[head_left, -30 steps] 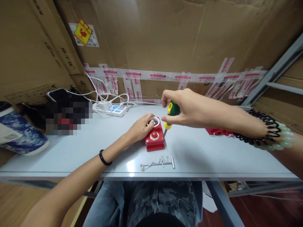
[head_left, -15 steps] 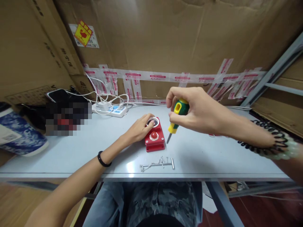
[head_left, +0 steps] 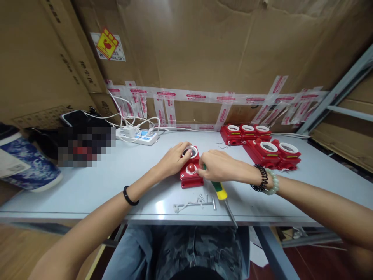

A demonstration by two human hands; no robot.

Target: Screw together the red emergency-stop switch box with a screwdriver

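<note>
Head camera: 1 view, worn above the lap (head_left: pixel 186 249)
Tabletop (head_left: pixel 116 171): near, seen from above
Cardboard (head_left: pixel 189 50): faced, farther off

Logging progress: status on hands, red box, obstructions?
Left hand holding red rectangular box. Right hand at box's right edge, green-and-yellow screwdriver in grip. Small silver screws, T-shaped metal rod in front, apart.

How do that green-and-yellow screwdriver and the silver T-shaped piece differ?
The screwdriver has a green and yellow handle, while the T-shaped piece looks silver all over. The screwdriver is held in the right hand; the T-shaped piece lies on the table. The screwdriver slants toward the person, whereas the T-shaped piece's long rod runs roughly along the table's front edge. Both have a slim, metallic-looking shaft.
</note>
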